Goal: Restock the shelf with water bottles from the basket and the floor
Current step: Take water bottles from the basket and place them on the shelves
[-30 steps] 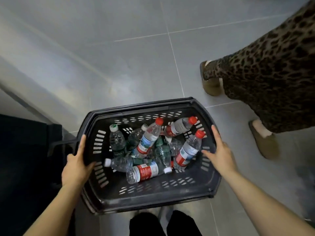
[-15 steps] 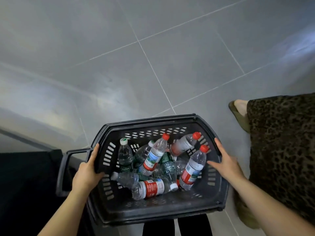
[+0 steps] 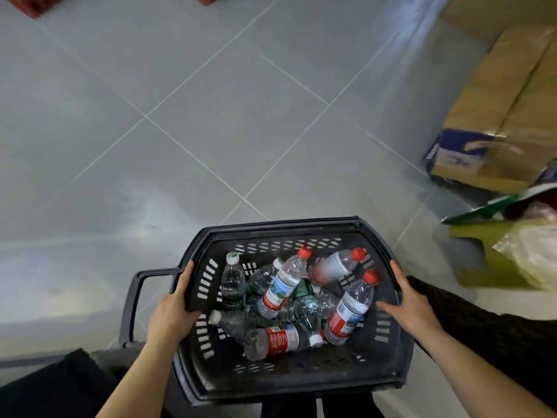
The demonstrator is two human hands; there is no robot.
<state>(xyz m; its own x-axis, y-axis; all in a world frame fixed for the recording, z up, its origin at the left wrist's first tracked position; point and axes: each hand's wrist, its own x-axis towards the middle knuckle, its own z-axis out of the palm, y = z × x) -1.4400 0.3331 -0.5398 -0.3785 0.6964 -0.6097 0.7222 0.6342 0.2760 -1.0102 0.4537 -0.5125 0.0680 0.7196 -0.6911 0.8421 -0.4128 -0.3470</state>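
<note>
I hold a black plastic basket (image 3: 280, 227) in front of me above the grey tiled floor. My left hand (image 3: 173, 306) grips its left rim, thumb inside. On the right rim rests my right hand (image 3: 410, 303), fingers curled over the edge. Several water bottles lie jumbled inside: red-capped ones with red and white labels (image 3: 281, 286), and green-labelled ones with white caps (image 3: 232, 280). One red-labelled bottle (image 3: 280, 342) lies flat near the front. The basket's folded handle (image 3: 132, 300) sticks out at the left. No shelf is in view.
Flattened and stacked cardboard boxes (image 3: 500, 116) lie on the floor at the right. Below them sits a yellow box with plastic bags (image 3: 512, 254). A person's dark patterned garment (image 3: 494, 336) is close at my right. Red objects (image 3: 27, 4) show at the top left edge.
The view has swung right with the basket still held in both hands. The other person's feet have left the view, and cardboard boxes have come in at the right.
</note>
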